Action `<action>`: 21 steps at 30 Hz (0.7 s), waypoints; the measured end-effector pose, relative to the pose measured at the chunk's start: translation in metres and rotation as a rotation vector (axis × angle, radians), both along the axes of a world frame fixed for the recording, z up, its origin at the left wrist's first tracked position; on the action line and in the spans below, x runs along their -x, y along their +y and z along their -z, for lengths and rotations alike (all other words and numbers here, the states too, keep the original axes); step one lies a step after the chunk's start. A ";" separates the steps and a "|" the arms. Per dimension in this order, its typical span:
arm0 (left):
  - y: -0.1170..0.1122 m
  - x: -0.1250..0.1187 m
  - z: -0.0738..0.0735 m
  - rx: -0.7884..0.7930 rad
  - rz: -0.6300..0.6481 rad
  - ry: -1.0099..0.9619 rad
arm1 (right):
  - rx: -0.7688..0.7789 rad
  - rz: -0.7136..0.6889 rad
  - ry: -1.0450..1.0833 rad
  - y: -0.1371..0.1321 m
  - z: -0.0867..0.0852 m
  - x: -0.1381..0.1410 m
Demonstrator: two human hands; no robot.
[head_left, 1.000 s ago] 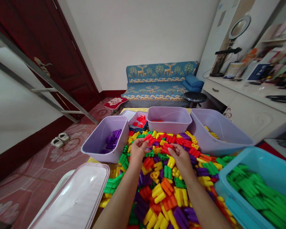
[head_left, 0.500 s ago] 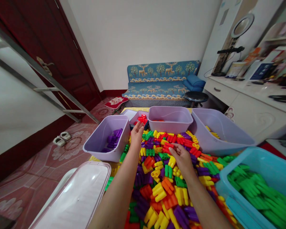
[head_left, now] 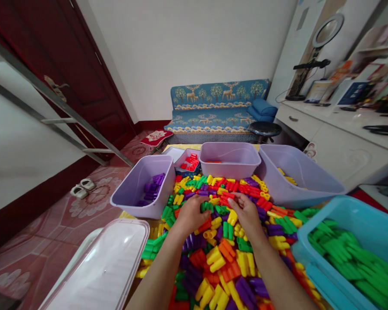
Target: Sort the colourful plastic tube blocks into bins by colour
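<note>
A wide heap of plastic building blocks (head_left: 228,252) in yellow, green, purple, orange and red covers the table. Most look like short tubes joined side by side. My left hand (head_left: 192,214) hovers low over the heap, thumb and fingers apart around a green block (head_left: 207,206) with nothing held. Close by on its right, my right hand (head_left: 244,210) pinches a red block (head_left: 226,198) between thumb and fingers. A small box (head_left: 188,169) behind my left hand holds several red blocks.
Lilac bins stand around the heap: the left one (head_left: 129,206) with purple blocks, the back one (head_left: 229,170) with a few orange, the right one (head_left: 310,196) with yellow. A blue bin (head_left: 320,258) holds green blocks. A pale lid (head_left: 106,262) lies front left.
My left hand has come back from the small box of red blocks to the heap beside my right hand. My right hand stays in place with the red block.
</note>
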State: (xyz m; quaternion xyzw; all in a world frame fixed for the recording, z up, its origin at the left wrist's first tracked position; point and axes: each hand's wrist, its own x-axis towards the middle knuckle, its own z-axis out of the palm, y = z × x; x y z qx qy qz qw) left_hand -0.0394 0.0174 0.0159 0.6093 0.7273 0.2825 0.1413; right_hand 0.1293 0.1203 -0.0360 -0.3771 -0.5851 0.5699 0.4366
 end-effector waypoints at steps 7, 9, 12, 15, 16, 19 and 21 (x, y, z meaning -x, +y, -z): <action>0.017 -0.017 0.021 -0.243 -0.071 -0.572 | -0.059 0.000 -0.071 -0.002 0.001 -0.001; 0.020 -0.018 0.027 -0.277 -0.060 -0.825 | -0.138 0.039 -0.121 -0.004 -0.003 -0.002; 0.020 -0.017 0.029 -0.339 0.012 -1.011 | -0.397 0.090 -0.230 -0.009 -0.013 -0.002; 0.018 -0.017 0.029 -0.383 0.073 -1.023 | -0.584 0.052 -0.350 -0.016 -0.024 0.000; 0.018 -0.017 0.028 -0.388 0.093 -1.023 | -0.590 0.022 -0.387 -0.018 -0.026 0.001; 0.015 -0.019 0.029 -0.385 0.127 -1.015 | -0.539 -0.050 -0.460 -0.024 -0.031 0.005; 0.015 -0.020 0.029 -0.374 0.106 -0.981 | -0.508 -0.068 -0.456 -0.026 -0.033 0.005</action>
